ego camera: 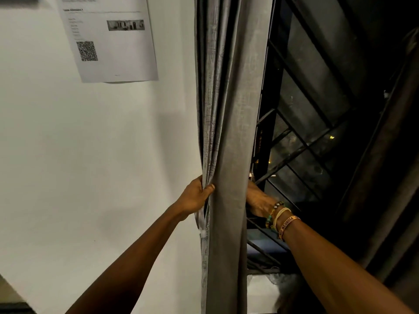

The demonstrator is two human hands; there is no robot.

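Left hand (196, 197) pinching gathered grey curtain (226, 109), right hand (258, 200) behind it — grip hidden

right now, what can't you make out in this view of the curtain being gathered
All in the head view:
Fingers of the right hand: hidden behind the bunched grey fabric curtain, so its grip cannot be judged.
Text on the white printed paper sheet: blurred, and its top is cut off by the upper edge.
Top and hem of the curtain: cut off by the frame edges.
Whatever lies beyond the black metal window grille: too dark to tell.
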